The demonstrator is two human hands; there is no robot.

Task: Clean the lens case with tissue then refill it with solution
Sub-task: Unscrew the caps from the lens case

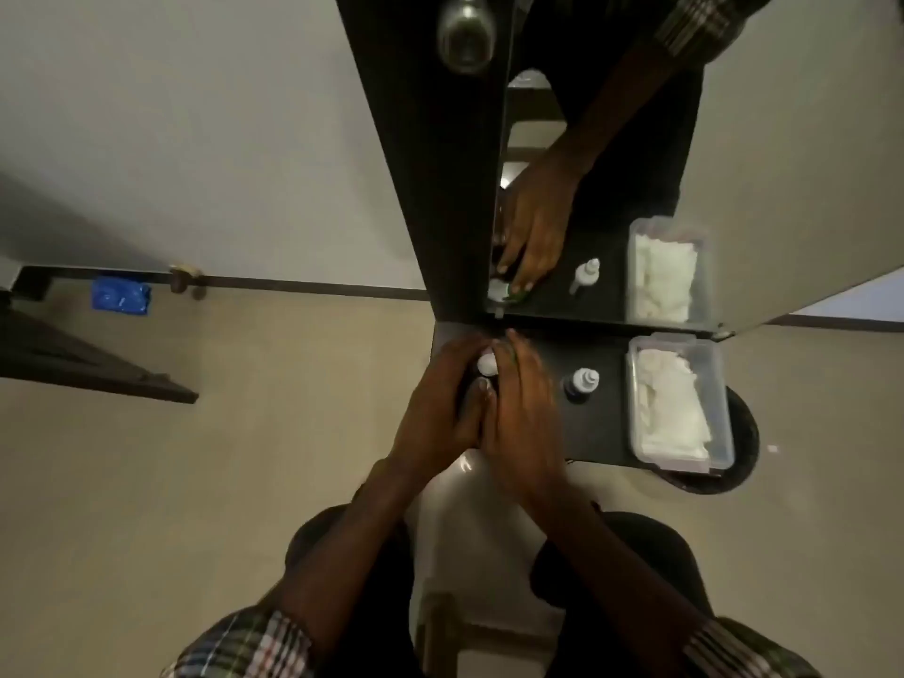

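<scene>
Head view is showing the left hand and right hand pressing together over a small white-capped lens case, fingers curling around it at the tabletop's left end. Just right, a small solution bottle is standing upright and capped. Farther right, a clear plastic box is sitting open, holding white tissue.

Narrow dark shelf set against a mirror; on it stand a small white-capped solution bottle near the middle and a clear plastic tub of tissue at its right end, apart.
</scene>
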